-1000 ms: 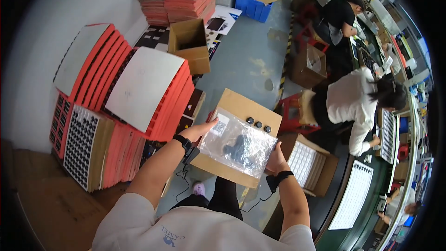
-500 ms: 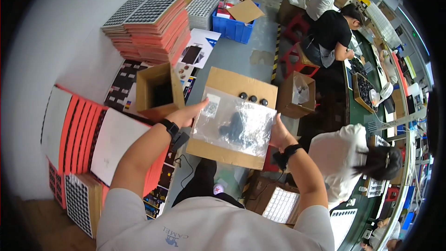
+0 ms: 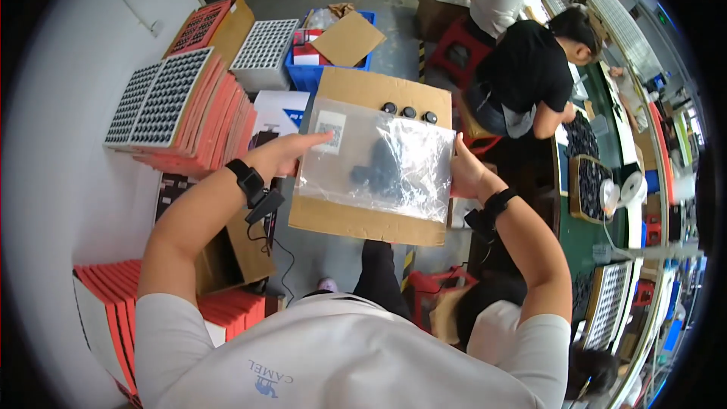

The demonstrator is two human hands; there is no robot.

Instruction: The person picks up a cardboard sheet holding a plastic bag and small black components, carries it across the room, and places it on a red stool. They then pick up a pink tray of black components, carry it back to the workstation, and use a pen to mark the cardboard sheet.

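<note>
My left hand [image 3: 284, 153] and right hand [image 3: 463, 174] pinch the side edges of a clear plastic bag [image 3: 379, 160] holding dark parts, flat against a cardboard sheet [image 3: 356, 220].

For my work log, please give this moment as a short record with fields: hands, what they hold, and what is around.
left hand: grips the left edge of the clear plastic bag
right hand: grips the bag's right edge
bag contents: dark small parts, too blurred to tell apart; a white label near the top left corner
under the bag: a flat cardboard sheet with three black round parts on its far edge
left side: stacks of red trays
behind: blue crate
nearby: a person in a black shirt
</note>
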